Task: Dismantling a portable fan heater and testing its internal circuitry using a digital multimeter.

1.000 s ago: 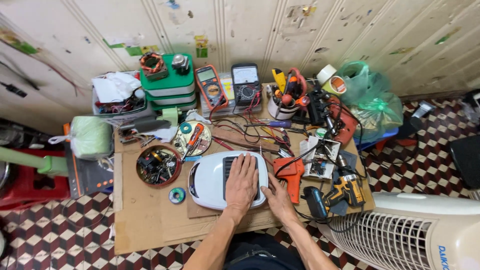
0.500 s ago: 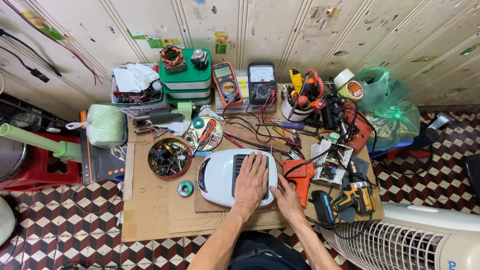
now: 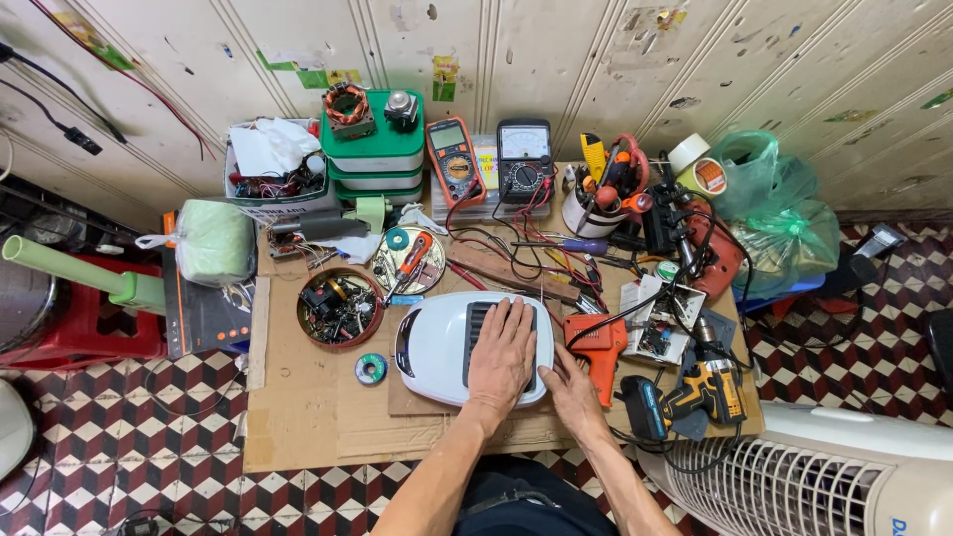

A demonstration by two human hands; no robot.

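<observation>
- The left hand is laid flat, fingers spread, on the white appliance housing; nothing is pinched in its grip.
- The right hand is pressed against the housing's right edge; its grip cannot be told.
- The housing lies mid-worktop, between a round tin of parts and an orange glue gun.

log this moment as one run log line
left hand flat on white appliance housing | right hand at its right edge | orange tool beside | cardboard-covered table
</observation>
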